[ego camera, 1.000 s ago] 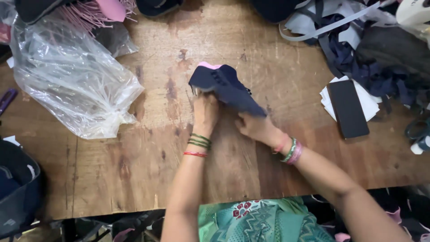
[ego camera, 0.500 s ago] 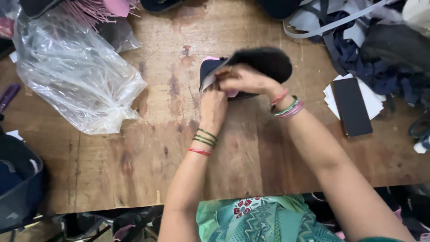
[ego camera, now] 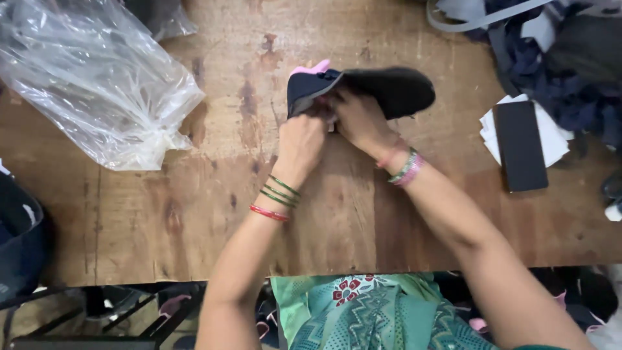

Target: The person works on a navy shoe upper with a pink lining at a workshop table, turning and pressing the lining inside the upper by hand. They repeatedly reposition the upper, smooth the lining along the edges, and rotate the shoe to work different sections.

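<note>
A dark navy shoe upper [ego camera: 311, 87] with a pink lining edge lies at the middle of the wooden table [ego camera: 194, 220], joined to a black sole-shaped piece [ego camera: 395, 87] that sticks out to the right. My left hand [ego camera: 301, 139] grips the lower edge of the navy part. My right hand [ego camera: 359, 116] presses on the shoe beside it, its fingers curled over the seam between the navy part and the black piece. Both wrists carry bangles.
A large crumpled clear plastic bag [ego camera: 97, 84] fills the left of the table. A black phone [ego camera: 520, 146] lies on white papers at the right, below a heap of dark fabric and straps [ego camera: 557, 45]. A dark bag [ego camera: 19, 240] hangs off the left edge.
The shoe piece has been turned over, so the black sole-shaped part now points right. Both hands have closed in on its lower edge near the table's middle.
</note>
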